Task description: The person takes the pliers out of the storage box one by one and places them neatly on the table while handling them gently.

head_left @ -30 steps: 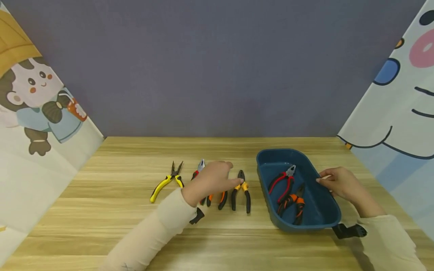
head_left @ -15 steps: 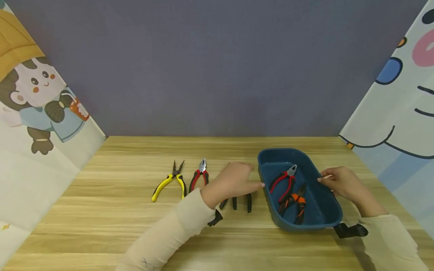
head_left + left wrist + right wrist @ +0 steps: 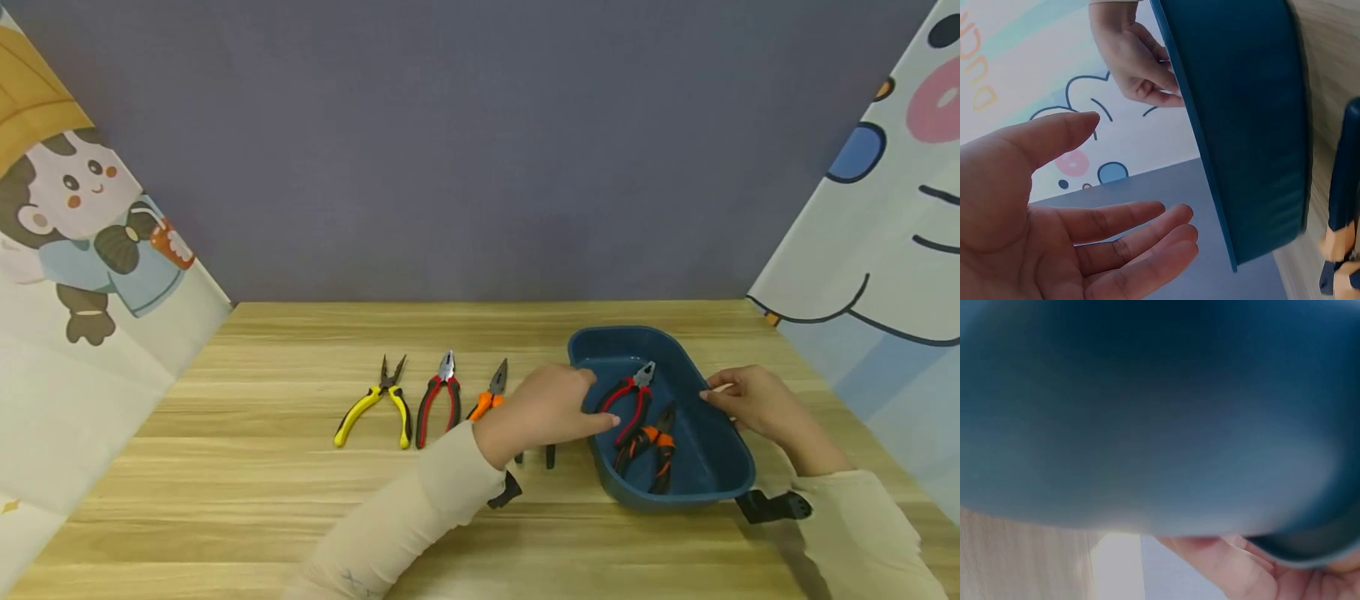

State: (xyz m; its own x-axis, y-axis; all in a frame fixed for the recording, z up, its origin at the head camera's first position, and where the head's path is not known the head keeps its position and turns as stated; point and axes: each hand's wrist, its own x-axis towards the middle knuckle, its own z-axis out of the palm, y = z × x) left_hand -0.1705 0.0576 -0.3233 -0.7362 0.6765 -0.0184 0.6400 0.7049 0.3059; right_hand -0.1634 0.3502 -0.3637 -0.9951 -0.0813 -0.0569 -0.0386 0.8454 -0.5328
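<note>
My left hand [image 3: 536,412] is held above the left rim of a blue plastic bin [image 3: 708,467], fingers spread and nothing in them. On the far side my right hand [image 3: 761,408] pinches the bin's right rim between thumb and fingers. Inside the bin lie red-and-black pliers [image 3: 641,400] and orange-and-black pliers [image 3: 662,450]. A row on the table holds yellow-and-black long-nose pliers [image 3: 363,408], red-and-black combination pliers [image 3: 438,404] and orange-handled long-nose pliers [image 3: 491,396]. My left hand mostly covers another pair of pliers in the head view; its dark handle [image 3: 1344,181] shows in the left wrist view.
The wooden tabletop [image 3: 225,483] meets a grey back panel [image 3: 480,167]. Cartoon-printed sheets stand at the left [image 3: 135,292] and right [image 3: 900,283]. Blurred bin wall fills most of the right wrist view.
My left hand has moved right, from over the row of pliers to the bin's left rim, uncovering the red-and-black and orange-handled pliers. My right hand stays at the bin.
</note>
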